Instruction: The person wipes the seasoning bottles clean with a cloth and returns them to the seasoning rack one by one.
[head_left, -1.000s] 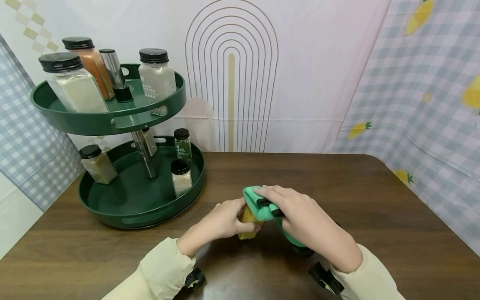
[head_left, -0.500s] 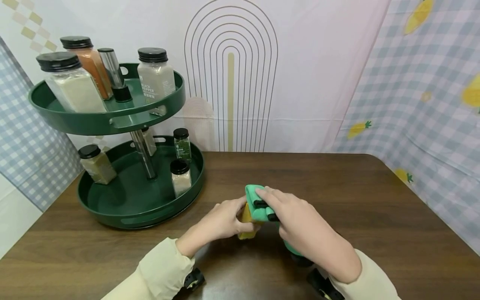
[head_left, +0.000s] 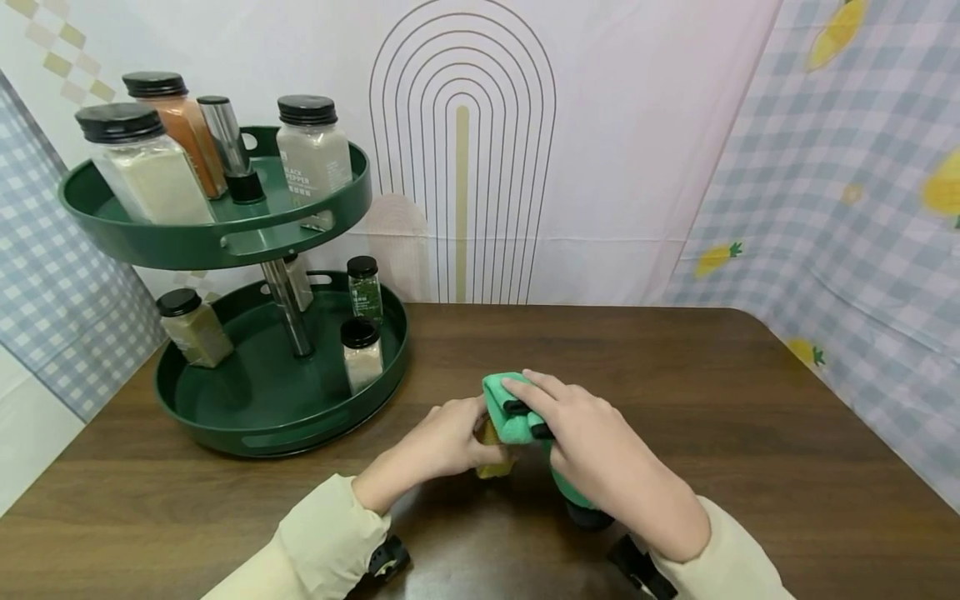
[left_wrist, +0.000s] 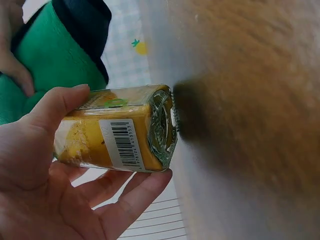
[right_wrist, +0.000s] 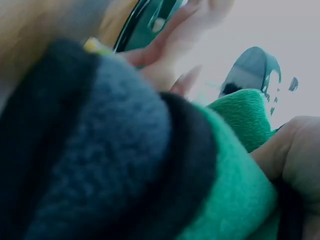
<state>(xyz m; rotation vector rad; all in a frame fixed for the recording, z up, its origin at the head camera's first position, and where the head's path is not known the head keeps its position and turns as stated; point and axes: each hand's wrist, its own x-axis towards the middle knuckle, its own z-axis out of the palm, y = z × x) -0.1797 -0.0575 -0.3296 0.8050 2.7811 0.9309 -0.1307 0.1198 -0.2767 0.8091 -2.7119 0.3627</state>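
Note:
My left hand (head_left: 448, 440) grips a square glass spice jar (head_left: 493, 468) by its sides, thumb opposite fingers. Yellow-brown contents fill the jar (left_wrist: 85, 137), and a barcode label shows on one side in the left wrist view. Its base hangs just above the wooden tabletop. Over the jar's top, my right hand (head_left: 596, 433) holds a folded green cloth (head_left: 504, 408) with black edging, which hides the lid. A loose part of the cloth droops below that hand. The right wrist view is mostly filled by the blurred cloth (right_wrist: 235, 185).
At left stands a green two-tier turntable rack (head_left: 277, 442). Large black-lidded jars (head_left: 168, 179) and a silver cylinder (head_left: 228, 146) occupy its upper tier. Several small jars (head_left: 363, 362) sit on the lower tier. Patterned cloth (head_left: 637, 150) hangs behind the wooden table (head_left: 750, 433).
My right hand and forearm have shifted slightly left with the cloth, which now covers more of the jar's top. The left hand keeps its hold on the jar in nearly the same place.

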